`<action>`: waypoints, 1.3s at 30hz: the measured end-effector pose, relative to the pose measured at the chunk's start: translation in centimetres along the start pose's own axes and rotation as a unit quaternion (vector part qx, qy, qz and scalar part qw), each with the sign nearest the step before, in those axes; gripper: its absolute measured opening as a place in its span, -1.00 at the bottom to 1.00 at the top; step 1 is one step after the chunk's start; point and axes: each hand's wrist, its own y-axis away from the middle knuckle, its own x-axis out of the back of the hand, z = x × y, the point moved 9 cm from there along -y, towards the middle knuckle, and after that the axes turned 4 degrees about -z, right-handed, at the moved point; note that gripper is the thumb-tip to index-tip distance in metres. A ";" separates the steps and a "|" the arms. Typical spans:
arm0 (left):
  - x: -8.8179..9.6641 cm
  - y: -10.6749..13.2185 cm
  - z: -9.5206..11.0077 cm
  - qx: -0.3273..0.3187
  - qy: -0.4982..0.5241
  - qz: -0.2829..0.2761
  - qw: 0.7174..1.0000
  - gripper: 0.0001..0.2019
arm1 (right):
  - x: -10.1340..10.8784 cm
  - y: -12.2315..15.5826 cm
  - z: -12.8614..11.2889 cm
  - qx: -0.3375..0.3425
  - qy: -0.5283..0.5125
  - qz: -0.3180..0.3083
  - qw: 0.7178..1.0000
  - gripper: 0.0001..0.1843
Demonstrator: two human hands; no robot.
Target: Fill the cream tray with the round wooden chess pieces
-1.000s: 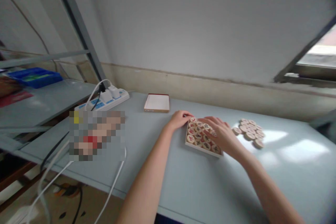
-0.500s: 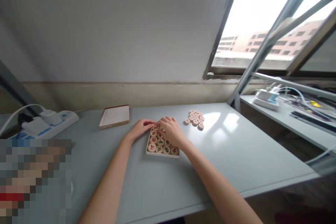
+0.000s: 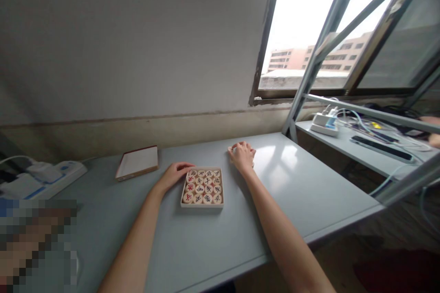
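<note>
A shallow square box (image 3: pixel 202 204) on the grey table (image 3: pixel 213 242) holds several round wooden chess pieces (image 3: pixel 203 186) with red and black characters, laid in rows. My left hand (image 3: pixel 175 173) rests at the box's left far corner, fingers curled against its rim. My right hand (image 3: pixel 242 155) lies to the right of the box, over the spot where a loose pile of pieces lay; its fingers are bent down and cover whatever is under them.
The box lid (image 3: pixel 138 163) lies upside down at the back left. A white power strip (image 3: pixel 41 177) sits at the far left. A side shelf (image 3: pixel 357 144) with a cable, charger and dark bar stands right, below a window (image 3: pixel 309 32).
My right hand has left the box and moved right onto the loose pile of pieces. The box now shows all its rows uncovered. The camera has swung right.
</note>
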 end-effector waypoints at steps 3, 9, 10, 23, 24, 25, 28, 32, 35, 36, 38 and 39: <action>0.2 0.0 -0.1 0.000 -0.003 0.010 1.000 -0.64 | 0.4 0.2 1.3 -0.047 -0.001 0.028 0.998 -0.67; 0.2 -0.1 -0.3 0.015 0.000 0.017 1.000 -0.65 | 2.0 1.3 -4.0 0.111 -0.115 -0.027 0.987 -0.77; 0.2 -0.1 -0.3 0.012 0.000 0.015 1.000 -0.64 | 1.9 2.0 -6.1 0.180 -0.151 -0.077 0.969 -0.80; 0.5 -0.2 -0.5 0.012 -0.004 0.030 0.999 -0.67 | 1.6 4.1 -8.8 0.246 -0.047 -0.093 0.964 -0.64; 0.5 -0.2 -0.6 0.021 0.002 0.035 0.999 -0.68 | 1.1 3.6 -7.6 0.224 -0.011 -0.083 0.971 -0.60; 0.6 -0.1 -0.6 0.026 0.009 0.040 0.999 -0.69 | 0.5 3.3 -6.5 0.206 0.021 -0.086 0.974 -0.57; 0.7 -0.1 -0.6 0.031 0.023 0.047 0.998 -0.70 | -1.5 2.7 -3.7 0.168 0.080 -0.133 0.973 -0.51; 0.4 -0.1 -0.6 0.017 0.010 0.030 0.999 -0.67 | -2.3 2.1 -1.4 0.121 0.090 -0.162 0.975 -0.42; 0.3 -0.2 -0.9 0.010 -0.001 0.024 1.000 -0.65 | -1.8 2.0 -2.7 0.131 0.046 -0.160 0.977 -0.45; 0.3 -0.3 -1.0 0.008 -0.002 0.024 1.000 -0.65 | -1.4 2.3 -4.0 0.154 0.019 -0.151 0.976 -0.46; 0.3 -0.4 -1.0 -0.001 0.000 0.023 1.000 -0.65 | -0.3 3.7 -7.5 0.227 -0.041 -0.130 0.964 -0.49; 0.3 -0.4 -1.0 -0.007 0.003 0.023 1.000 -0.66 | 0.2 4.8 -9.5 0.268 -0.069 -0.124 0.953 -0.49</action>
